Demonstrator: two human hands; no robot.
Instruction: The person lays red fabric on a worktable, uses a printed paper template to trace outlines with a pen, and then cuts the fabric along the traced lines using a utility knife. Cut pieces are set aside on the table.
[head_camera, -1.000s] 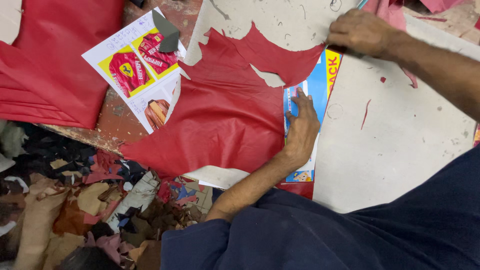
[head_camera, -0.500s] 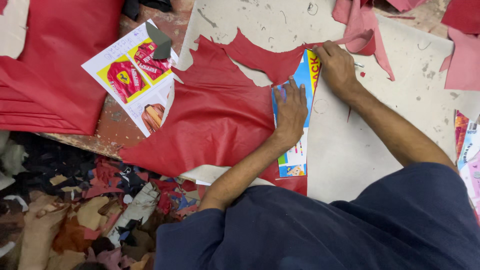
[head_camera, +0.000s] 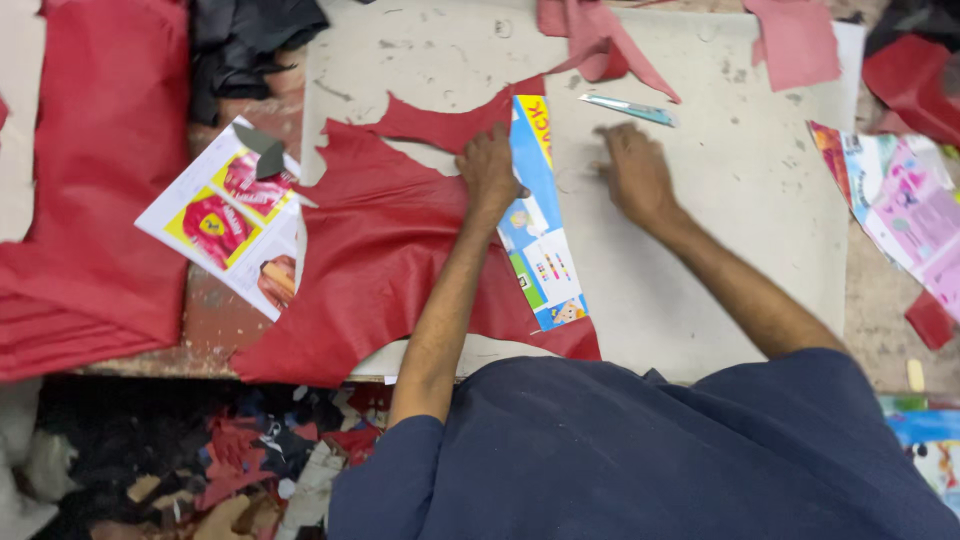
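A large piece of red leather (head_camera: 380, 250) lies spread on a pale cutting board (head_camera: 730, 230). A colourful printed card pattern (head_camera: 540, 240) rests on the leather's right edge. My left hand (head_camera: 490, 170) presses flat where the leather meets the card. My right hand (head_camera: 635, 175) lies flat on the bare board to the right, fingers spread, holding nothing. A light blue cutter knife (head_camera: 630, 108) lies just beyond my right hand, untouched.
Folded red leather (head_camera: 90, 190) fills the left side, with a printed sheet (head_camera: 225, 225) beside it and black leather (head_camera: 250, 45) at the top. Red offcuts (head_camera: 795, 40) and printed paper (head_camera: 900, 210) lie on the right. Scraps (head_camera: 240, 460) litter the floor below.
My right hand has come off the card's top edge and moved right onto the bare board. The view has shifted, bringing the cutter and the board's right side into sight.
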